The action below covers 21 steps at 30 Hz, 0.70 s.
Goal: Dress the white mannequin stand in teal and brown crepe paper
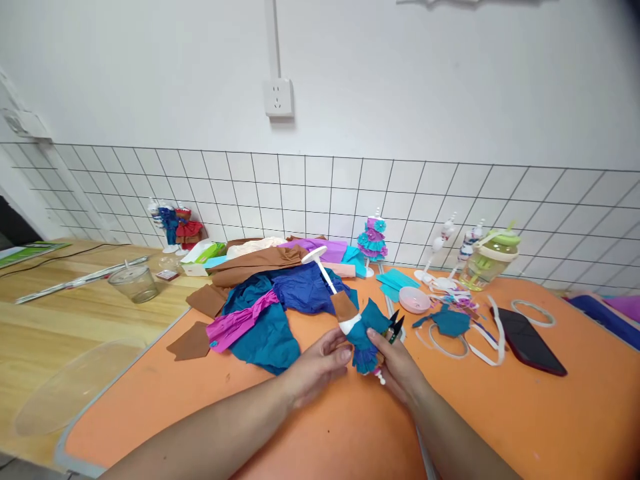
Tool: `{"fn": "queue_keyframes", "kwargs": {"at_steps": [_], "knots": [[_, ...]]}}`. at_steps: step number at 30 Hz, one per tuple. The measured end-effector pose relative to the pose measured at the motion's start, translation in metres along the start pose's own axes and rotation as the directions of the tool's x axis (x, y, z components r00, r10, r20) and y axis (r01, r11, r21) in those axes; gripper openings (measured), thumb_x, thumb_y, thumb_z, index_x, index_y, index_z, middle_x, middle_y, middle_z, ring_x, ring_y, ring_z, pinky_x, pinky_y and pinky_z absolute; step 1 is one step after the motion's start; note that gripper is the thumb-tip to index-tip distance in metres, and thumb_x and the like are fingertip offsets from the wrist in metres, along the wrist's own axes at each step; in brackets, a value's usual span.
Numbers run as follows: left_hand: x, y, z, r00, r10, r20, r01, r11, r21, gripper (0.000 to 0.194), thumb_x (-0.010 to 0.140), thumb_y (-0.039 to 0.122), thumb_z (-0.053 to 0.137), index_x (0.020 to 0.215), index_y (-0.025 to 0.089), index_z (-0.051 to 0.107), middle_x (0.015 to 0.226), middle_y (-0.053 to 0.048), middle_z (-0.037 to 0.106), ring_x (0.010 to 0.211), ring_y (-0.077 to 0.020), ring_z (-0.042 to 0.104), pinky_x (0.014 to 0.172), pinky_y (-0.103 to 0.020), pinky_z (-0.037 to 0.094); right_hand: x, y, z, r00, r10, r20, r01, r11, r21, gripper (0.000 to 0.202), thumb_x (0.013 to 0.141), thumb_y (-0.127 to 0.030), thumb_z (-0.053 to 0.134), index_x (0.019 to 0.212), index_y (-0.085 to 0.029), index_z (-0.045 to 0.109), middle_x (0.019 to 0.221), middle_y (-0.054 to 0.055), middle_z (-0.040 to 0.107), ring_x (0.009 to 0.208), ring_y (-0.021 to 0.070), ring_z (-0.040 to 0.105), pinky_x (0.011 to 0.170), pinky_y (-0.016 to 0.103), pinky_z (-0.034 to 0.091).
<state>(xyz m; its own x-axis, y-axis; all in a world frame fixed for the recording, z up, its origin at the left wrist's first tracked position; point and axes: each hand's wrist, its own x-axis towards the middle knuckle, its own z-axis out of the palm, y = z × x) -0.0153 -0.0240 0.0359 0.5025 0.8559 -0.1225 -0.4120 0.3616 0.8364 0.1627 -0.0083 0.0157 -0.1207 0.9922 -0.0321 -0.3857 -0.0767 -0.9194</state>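
A miniature dress form (353,325) is tipped upside down between my hands, its white round base (314,255) pointing up and away, its knobbed neck towards me. Brown, teal and blue crepe paper wraps it, with a blue ruffle (365,361). My left hand (320,363) curls against its near-left side. With the thumb pressing the teal crepe paper flap (374,317), my right hand (397,363) grips the form from the right. Dark pointed scissor blades (397,327) stick out beyond the right hand; whether it holds them is hidden.
Crumpled teal crepe paper (265,333) and a magenta strip (245,322) lie left. Behind stand a decorated dress form (375,240) and a green-lidded jar (493,257). A pink bowl (415,300), tape ring (533,313) and phone (533,343) are right. A glass (134,285) stands far left.
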Motion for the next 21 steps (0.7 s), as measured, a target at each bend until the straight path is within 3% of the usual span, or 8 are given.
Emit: {"fn": "queue_keyframes", "kwargs": {"at_steps": [4,6,9,11,13,17,19,21], "knots": [[0.009,-0.005,0.020,0.987,0.089,-0.132,-0.090,0.996,-0.002,0.042,0.073,0.035,0.078,0.108,0.014,0.066,0.115,-0.014,0.069,0.102,-0.0264,0.064,0.085,-0.034,0.049,-0.007,0.008,0.009,0.999,0.024,-0.046,-0.029,0.991,-0.128,0.042,0.070,-0.054,0.075,0.081,-0.017,0.061,0.061,-0.001,0.059,0.051,0.0128,0.054,0.042,0.022,0.040],[0.012,-0.007,0.016,0.977,0.094,-0.190,-0.096,0.995,-0.002,0.040,0.073,0.035,0.078,0.105,0.012,0.066,0.108,-0.014,0.071,0.095,-0.0254,0.067,0.081,-0.033,0.050,-0.008,0.007,0.007,0.999,-0.016,-0.046,0.006,0.978,-0.206,0.043,0.072,-0.055,0.072,0.089,-0.017,0.061,0.073,0.002,0.062,0.062,0.0152,0.059,0.050,0.024,0.045],[0.012,-0.005,0.001,0.956,0.117,-0.271,-0.114,0.993,0.026,0.041,0.074,0.036,0.077,0.105,0.012,0.065,0.105,-0.013,0.072,0.091,-0.0249,0.068,0.079,-0.034,0.051,-0.008,-0.001,-0.002,0.976,-0.127,-0.175,0.053,0.925,-0.376,0.047,0.078,-0.056,0.064,0.107,-0.020,0.056,0.101,0.007,0.061,0.084,0.0192,0.062,0.066,0.028,0.051],[0.011,0.001,-0.009,0.938,0.167,-0.304,-0.141,0.985,0.104,0.041,0.073,0.036,0.077,0.104,0.012,0.065,0.104,-0.013,0.073,0.091,-0.0251,0.068,0.080,-0.033,0.051,-0.007,-0.008,-0.011,0.960,-0.179,-0.215,0.049,0.865,-0.500,0.043,0.083,-0.058,0.052,0.106,-0.021,0.051,0.105,0.009,0.059,0.083,0.0191,0.060,0.066,0.029,0.051],[0.011,0.007,-0.017,0.908,0.242,-0.341,-0.185,0.964,0.190,0.043,0.072,0.036,0.078,0.106,0.012,0.065,0.104,-0.012,0.073,0.093,-0.0249,0.068,0.081,-0.033,0.051,-0.009,-0.015,-0.017,0.980,-0.163,-0.112,0.054,0.768,-0.638,0.038,0.090,-0.055,0.039,0.106,-0.022,0.050,0.103,0.008,0.061,0.075,0.0179,0.059,0.063,0.030,0.050],[0.012,0.008,-0.023,0.848,0.340,-0.405,-0.254,0.934,0.253,0.050,0.072,0.036,0.078,0.114,0.016,0.060,0.113,-0.009,0.070,0.105,-0.0257,0.064,0.088,-0.034,0.049,-0.023,-0.026,-0.010,0.998,-0.053,0.018,0.038,0.416,-0.909,0.042,0.094,-0.049,0.035,0.126,-0.024,0.045,0.082,0.003,0.064,0.064,0.0194,0.059,0.061,0.030,0.043],[0.012,0.004,-0.022,0.849,0.337,-0.407,-0.242,0.932,0.268,0.050,0.074,0.038,0.076,0.115,0.016,0.058,0.116,-0.010,0.069,0.109,-0.0265,0.062,0.090,-0.035,0.049,-0.032,-0.029,-0.001,0.999,-0.008,0.051,0.050,0.336,-0.940,0.044,0.094,-0.051,0.034,0.127,-0.022,0.043,0.077,0.002,0.064,0.068,0.0216,0.062,0.061,0.029,0.041],[0.011,0.000,-0.020,0.852,0.337,-0.401,-0.225,0.927,0.300,0.049,0.075,0.039,0.075,0.114,0.016,0.058,0.116,-0.010,0.069,0.108,-0.0263,0.062,0.090,-0.035,0.049,-0.039,-0.031,0.007,0.996,0.021,0.084,0.073,0.313,-0.947,0.038,0.097,-0.048,0.026,0.116,-0.023,0.047,0.083,0.004,0.067,0.073,0.0216,0.064,0.061,0.027,0.039]]}}
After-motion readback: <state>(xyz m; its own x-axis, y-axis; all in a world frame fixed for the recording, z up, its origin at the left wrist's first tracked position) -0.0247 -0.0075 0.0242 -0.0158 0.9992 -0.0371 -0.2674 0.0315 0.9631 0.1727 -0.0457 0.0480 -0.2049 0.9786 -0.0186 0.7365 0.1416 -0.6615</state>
